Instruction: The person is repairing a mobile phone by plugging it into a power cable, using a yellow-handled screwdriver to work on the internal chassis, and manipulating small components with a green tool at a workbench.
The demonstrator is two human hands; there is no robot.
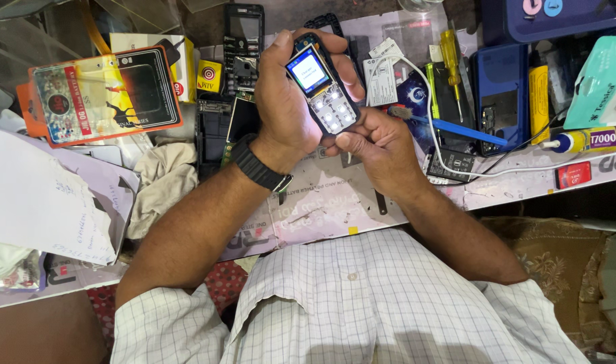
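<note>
Black phone (321, 84), white checked shirt (362, 303)

I see 1 lit screen (310, 70), small, rectangular and white-blue, on the stripped keypad phone (321, 84) gripped in my left hand (287, 101), with my right hand (378, 145) at its lower end. Far left lies an orange-edged blister pack (105, 94) with a black panel, a small yellow label (209, 75) beside it. At right sit a mint-green carton (601, 84) and a flat red label (573, 174).

Bare mat (321, 209) lies free below the hands; screwdriver (452, 61) and glue tube (588, 140) crowd the right.
</note>
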